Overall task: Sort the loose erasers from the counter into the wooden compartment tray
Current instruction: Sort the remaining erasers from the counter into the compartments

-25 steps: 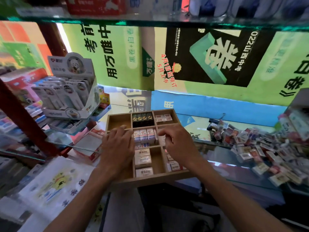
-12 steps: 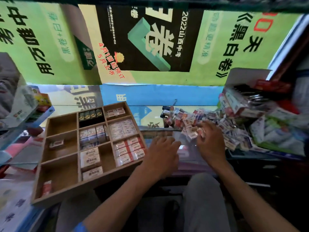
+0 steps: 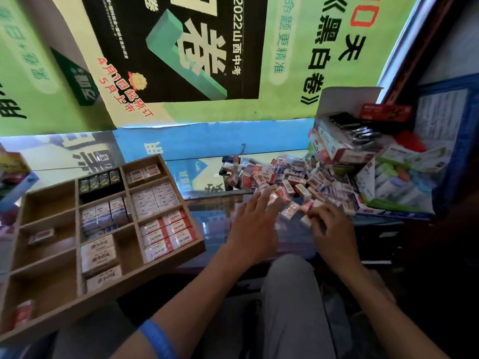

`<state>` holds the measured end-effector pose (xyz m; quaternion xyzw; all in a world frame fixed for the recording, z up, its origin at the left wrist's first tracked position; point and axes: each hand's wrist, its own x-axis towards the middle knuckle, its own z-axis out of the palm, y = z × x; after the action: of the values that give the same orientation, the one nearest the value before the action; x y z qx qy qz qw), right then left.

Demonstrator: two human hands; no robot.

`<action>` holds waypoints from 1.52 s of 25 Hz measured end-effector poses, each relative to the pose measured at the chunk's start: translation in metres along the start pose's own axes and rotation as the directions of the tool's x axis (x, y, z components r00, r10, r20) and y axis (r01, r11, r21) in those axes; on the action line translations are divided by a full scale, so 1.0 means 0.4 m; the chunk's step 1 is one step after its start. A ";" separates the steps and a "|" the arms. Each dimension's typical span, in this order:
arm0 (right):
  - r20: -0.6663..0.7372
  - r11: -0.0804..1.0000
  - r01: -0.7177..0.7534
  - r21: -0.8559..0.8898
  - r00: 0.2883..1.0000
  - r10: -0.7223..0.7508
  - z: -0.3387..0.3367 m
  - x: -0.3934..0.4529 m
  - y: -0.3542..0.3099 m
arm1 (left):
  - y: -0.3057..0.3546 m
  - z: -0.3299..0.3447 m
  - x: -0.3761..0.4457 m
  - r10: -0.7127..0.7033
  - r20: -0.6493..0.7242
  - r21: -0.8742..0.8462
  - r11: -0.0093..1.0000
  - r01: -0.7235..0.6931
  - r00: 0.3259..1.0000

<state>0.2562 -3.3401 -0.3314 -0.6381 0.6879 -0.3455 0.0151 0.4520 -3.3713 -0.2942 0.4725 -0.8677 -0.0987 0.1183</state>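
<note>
Evidently both hands work the pile of loose erasers (image 3: 293,182) heaped on the glass counter (image 3: 215,211), right of the wooden compartment tray (image 3: 108,288) so sorted ones travel little. Left hand (image 3: 252,229) reaches with fingers spread, its grip open. Right hand (image 3: 329,229) curls its grip around a small eraser (image 3: 305,221), probably picking by type.

One wooden tray (image 3: 160,268), nine compartments. Four dark erasers (image 3: 99,180) in one. Loose eraser pile (image 3: 285,180): too many to count. Two hands.
</note>
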 end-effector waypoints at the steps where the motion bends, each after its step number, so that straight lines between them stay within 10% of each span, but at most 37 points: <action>1: 0.011 1.000 0.006 0.010 1.000 -0.007 0.001 -0.001 0.002 | 0.003 0.003 0.013 -0.016 0.043 0.012 1.000 0.016 0.999; 12: 0.059 0.999 0.010 0.047 0.998 -0.012 0.013 -0.029 -0.021 | -0.031 0.020 -0.009 -0.118 -0.115 -0.218 0.972 0.091 0.986; 15: 0.097 0.991 -0.025 0.134 0.995 0.012 0.002 -0.027 -0.029 | -0.021 0.011 -0.010 -0.151 -0.150 -0.063 0.988 0.143 0.977; 19: 0.141 0.992 -0.010 0.128 0.990 -0.008 -0.003 -0.031 -0.019 | 0.027 0.022 -0.002 0.169 -0.055 0.149 0.976 -0.159 0.984; 22: 0.126 0.995 -0.002 0.100 0.992 -0.011 -0.010 -0.032 -0.008 | 0.044 0.037 0.008 0.086 0.066 0.146 0.985 -0.094 0.994; 28: 0.145 0.989 0.108 -0.099 0.985 -0.093 -0.021 -0.025 -0.008 | 0.042 0.009 0.005 0.131 -0.155 0.194 0.976 -0.100 0.979; 34: 0.199 0.928 -0.226 0.296 0.965 0.172 -0.057 -0.027 -0.056 | 0.033 0.011 -0.023 0.072 -0.173 0.022 0.997 -0.069 0.982; 38: 0.167 0.858 -0.160 0.489 0.982 0.088 -0.062 -0.022 -0.159 | -0.001 -0.053 -0.088 -0.033 -0.273 -0.224 0.974 -0.030 0.961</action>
<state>0.3017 -3.3176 -0.2845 -0.5891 0.6119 -0.4648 0.2499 0.4771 -3.3432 -0.2782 0.4658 -0.8256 -0.1301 0.2906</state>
